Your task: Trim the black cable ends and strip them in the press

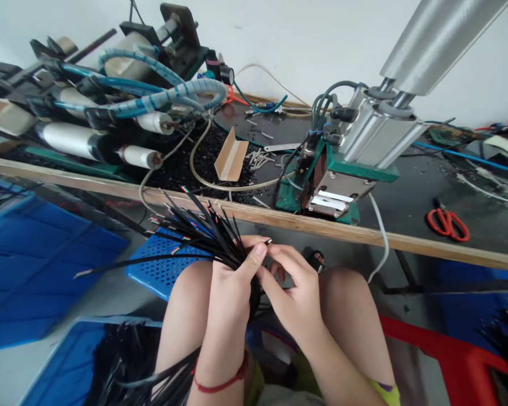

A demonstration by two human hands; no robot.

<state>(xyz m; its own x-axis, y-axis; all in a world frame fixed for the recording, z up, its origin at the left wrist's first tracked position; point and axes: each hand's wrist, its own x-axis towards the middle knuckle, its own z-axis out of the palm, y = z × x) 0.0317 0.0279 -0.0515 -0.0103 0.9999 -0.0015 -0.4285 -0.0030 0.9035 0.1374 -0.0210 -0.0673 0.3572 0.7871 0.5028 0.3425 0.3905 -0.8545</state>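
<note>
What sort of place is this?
Likely a small cable-processing workshop: a pneumatic-looking machine on the workbench, a bundle of black cables in the left hand, more strands in a blue crate.

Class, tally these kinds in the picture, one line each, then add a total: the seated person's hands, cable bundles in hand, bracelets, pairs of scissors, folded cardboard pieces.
Hands: 2 (left hand, right hand)
Bundle of black cables in hand: 1
Red bracelet: 1
Orange-handled scissors: 1
Folded cardboard piece: 1
Total: 6
</note>
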